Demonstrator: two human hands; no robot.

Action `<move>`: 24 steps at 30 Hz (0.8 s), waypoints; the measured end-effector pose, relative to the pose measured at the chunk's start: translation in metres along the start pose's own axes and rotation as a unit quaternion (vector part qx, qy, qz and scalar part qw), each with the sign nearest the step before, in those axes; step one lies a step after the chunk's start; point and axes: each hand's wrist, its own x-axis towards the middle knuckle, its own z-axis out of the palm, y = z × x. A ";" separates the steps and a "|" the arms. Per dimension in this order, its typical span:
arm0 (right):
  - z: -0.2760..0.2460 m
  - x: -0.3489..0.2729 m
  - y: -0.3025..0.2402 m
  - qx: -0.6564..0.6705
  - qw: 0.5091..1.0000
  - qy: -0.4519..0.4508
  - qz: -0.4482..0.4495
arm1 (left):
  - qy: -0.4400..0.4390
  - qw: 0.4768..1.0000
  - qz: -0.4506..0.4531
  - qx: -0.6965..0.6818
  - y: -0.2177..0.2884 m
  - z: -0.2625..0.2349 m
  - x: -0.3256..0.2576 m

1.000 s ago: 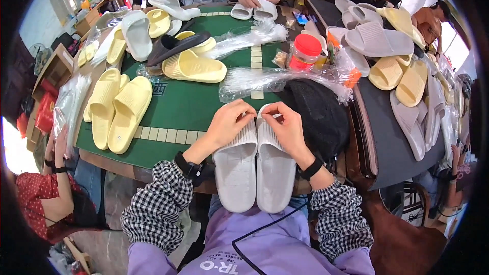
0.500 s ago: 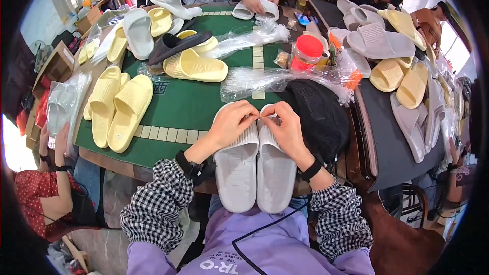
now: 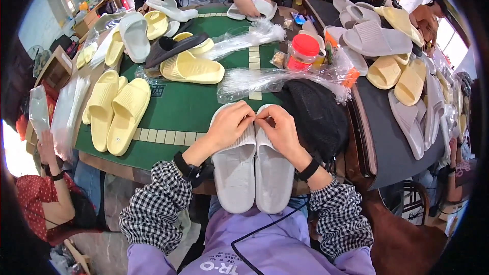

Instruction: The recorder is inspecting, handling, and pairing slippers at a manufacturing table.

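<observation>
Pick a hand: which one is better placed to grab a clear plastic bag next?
Right, probably. The clear plastic bags lie just beyond the right hand, slightly to its side. The left hand is nearly as close. Both pinch at the toe ends of the pale grey foam slides.

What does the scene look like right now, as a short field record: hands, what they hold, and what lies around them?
left hand: left hand pinching at the strap of the pale grey foam slide sandals
right hand: right hand fingertips meeting the left's over the same pair
pair: side by side, soles toward the person
surface: green felt table
left of the hands: yellow foam slide sandals
beyond: clear plastic bags, red-lidded jar
</observation>
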 end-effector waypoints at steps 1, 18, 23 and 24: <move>0.000 0.000 0.000 0.019 1.000 -0.001 0.015 | -0.004 1.000 -0.012 -0.004 0.000 0.000 -0.001; -0.015 0.005 0.004 0.068 0.986 0.128 0.082 | 0.050 0.982 0.046 0.178 0.074 -0.004 -0.059; -0.065 0.005 -0.028 0.136 0.979 0.131 0.071 | -0.038 0.989 -0.027 0.141 0.096 -0.005 -0.082; -0.088 0.003 -0.036 0.085 0.988 0.128 0.018 | -0.046 0.988 -0.047 0.140 0.097 -0.003 -0.084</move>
